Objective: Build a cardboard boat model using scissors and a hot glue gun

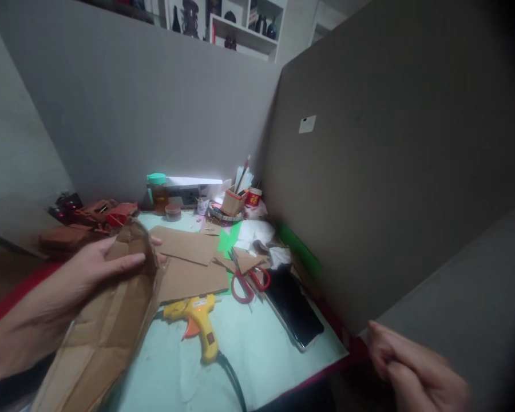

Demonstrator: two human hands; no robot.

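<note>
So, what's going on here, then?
A person is holding a creased piece of cardboard in their left hand, at the left side of the table. Their right hand is curled closed off to the right, past the table's edge; whether anything is inside it can't be seen. On the table, a yellow glue gun lies unheld in front of flat cardboard pieces, with red-handled scissors and a dark-screened phone to its right.
</note>
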